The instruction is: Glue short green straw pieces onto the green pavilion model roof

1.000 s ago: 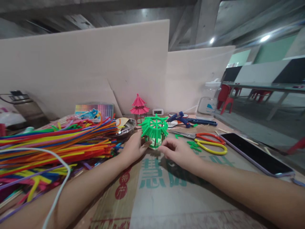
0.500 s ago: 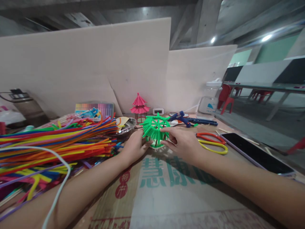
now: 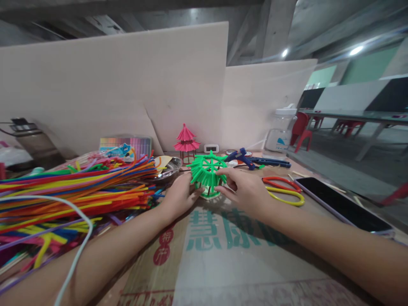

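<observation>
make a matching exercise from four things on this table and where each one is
1. green pavilion
2. pink pavilion
3. phone
4. pipe cleaners

a. heaped at the left
b. lying flat at the far right
c. between the left hand and the right hand
d. near the back board

Pairs: 1-c, 2-d, 3-b, 4-a

Bright green pavilion model (image 3: 206, 171). Pink pavilion model (image 3: 186, 140) behind it. Pipe cleaner pile (image 3: 79, 187) multicoloured: orange, yellow, red, green, blue, purple. Glue gun (image 3: 242, 156) blue. Scissors (image 3: 282, 190) with red and yellow handles. Phone (image 3: 342, 204) black screen, lilac edge. Cardboard (image 3: 219, 255) brown with teal and red print.
</observation>
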Action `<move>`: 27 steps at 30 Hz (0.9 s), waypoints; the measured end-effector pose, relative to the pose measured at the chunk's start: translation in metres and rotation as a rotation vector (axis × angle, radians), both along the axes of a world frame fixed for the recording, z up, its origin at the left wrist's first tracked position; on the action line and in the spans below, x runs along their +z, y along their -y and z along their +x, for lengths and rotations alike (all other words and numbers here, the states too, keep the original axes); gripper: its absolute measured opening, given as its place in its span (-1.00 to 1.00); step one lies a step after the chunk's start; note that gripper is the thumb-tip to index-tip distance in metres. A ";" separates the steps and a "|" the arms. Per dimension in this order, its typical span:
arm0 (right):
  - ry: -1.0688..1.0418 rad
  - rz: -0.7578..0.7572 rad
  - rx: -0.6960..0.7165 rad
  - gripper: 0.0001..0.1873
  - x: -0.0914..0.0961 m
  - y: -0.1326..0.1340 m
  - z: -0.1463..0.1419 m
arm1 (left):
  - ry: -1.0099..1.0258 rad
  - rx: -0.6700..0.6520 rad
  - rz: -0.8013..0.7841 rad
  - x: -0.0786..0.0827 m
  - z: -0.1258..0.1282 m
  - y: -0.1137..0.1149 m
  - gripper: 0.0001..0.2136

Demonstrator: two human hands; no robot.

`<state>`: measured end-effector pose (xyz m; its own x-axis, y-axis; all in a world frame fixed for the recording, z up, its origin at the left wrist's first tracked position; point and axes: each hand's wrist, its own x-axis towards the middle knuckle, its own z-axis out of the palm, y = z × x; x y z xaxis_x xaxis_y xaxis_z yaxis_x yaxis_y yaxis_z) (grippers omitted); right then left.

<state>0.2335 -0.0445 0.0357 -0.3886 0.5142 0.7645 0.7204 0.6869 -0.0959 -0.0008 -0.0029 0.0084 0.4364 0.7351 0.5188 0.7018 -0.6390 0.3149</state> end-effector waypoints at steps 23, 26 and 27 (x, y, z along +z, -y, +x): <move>0.098 -0.101 0.148 -0.82 -0.025 0.011 -0.002 | 0.060 0.027 -0.086 -0.002 -0.001 -0.002 -0.69; 0.099 -0.264 0.143 -0.76 -0.027 0.010 -0.006 | 0.067 0.066 -0.103 -0.001 -0.001 -0.002 -0.66; 0.076 -0.337 0.129 -0.72 -0.026 0.009 -0.007 | 0.062 0.082 -0.104 -0.001 0.000 -0.001 -0.64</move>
<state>0.2265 -0.0538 0.0095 -0.5161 0.6751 0.5271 0.6436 0.7118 -0.2814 -0.0010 -0.0021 0.0078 0.3422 0.8181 0.4622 0.7277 -0.5419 0.4205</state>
